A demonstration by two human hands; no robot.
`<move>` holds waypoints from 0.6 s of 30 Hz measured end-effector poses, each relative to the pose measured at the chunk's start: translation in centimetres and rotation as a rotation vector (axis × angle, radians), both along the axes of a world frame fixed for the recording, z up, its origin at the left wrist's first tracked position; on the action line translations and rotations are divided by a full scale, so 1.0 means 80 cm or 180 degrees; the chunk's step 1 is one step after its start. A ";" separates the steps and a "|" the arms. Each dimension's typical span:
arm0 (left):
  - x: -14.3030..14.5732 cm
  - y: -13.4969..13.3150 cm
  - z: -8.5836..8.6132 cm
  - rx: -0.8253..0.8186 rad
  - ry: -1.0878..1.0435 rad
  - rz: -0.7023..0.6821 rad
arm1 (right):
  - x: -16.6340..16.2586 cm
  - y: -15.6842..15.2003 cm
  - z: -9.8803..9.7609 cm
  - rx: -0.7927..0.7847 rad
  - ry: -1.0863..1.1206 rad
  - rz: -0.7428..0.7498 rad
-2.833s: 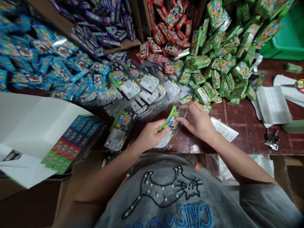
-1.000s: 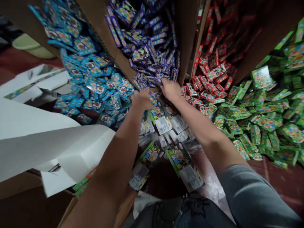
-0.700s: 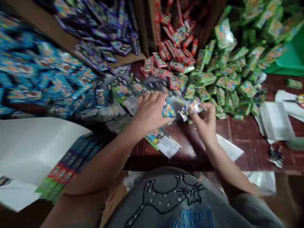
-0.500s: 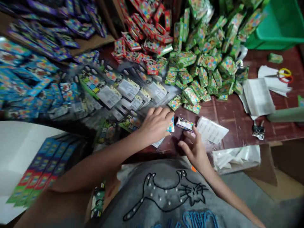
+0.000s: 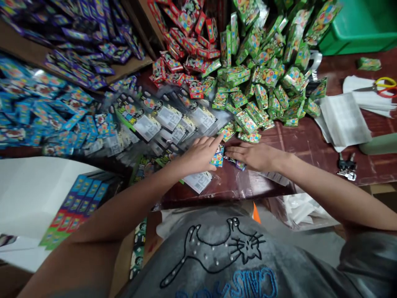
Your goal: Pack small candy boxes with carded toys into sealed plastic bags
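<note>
My left hand (image 5: 201,155) is at the near part of the table, its thumb and fingers around a small blue box (image 5: 218,156) with a colourful print. From the right, my right hand (image 5: 256,156) reaches over a small purple box (image 5: 238,164), fingers together on it; its thumb is hidden. The two boxes lie close together. Beneath and beside my left wrist is a clear plastic packet with a white label (image 5: 199,181). A white sheet of labels (image 5: 274,178) lies partly under my right forearm.
Green boxes (image 5: 260,97) and red boxes (image 5: 192,54) are heaped behind my hands. Printed plastic packets (image 5: 170,118), blue boxes (image 5: 40,103) and purple boxes (image 5: 93,37) are at left. Scissors (image 5: 384,85), white sheets (image 5: 345,118), keys (image 5: 347,165) and a green bin (image 5: 362,31) are at right.
My right hand has moved up and inward, from beside the purple box to over it, its fingers now together. My left hand stays at the blue box. The view has shifted slightly.
</note>
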State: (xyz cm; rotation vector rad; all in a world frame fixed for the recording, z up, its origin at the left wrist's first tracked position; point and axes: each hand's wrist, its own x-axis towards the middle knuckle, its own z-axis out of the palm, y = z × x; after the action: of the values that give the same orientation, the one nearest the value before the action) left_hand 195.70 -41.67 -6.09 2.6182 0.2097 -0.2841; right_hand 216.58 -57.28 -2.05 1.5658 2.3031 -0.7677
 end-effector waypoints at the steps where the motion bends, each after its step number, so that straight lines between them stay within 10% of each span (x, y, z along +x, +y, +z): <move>1: -0.003 -0.003 0.001 0.0027 0.0043 0.0051 | -0.006 0.004 0.000 0.0096 -0.0059 -0.0055; 8: -0.017 0.001 0.019 0.0114 0.0038 -0.0015 | -0.050 0.001 0.005 0.0568 -0.0066 -0.0941; 18: 0.087 0.090 0.066 0.0561 -0.0287 0.0270 | 0.064 0.036 0.051 0.0822 -0.0384 -0.0798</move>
State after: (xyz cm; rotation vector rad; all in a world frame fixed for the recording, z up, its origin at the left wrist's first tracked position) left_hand 202.67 -34.49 -0.84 2.7795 0.3274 -0.1228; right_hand 221.72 -54.43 2.02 1.9824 2.2152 -0.4242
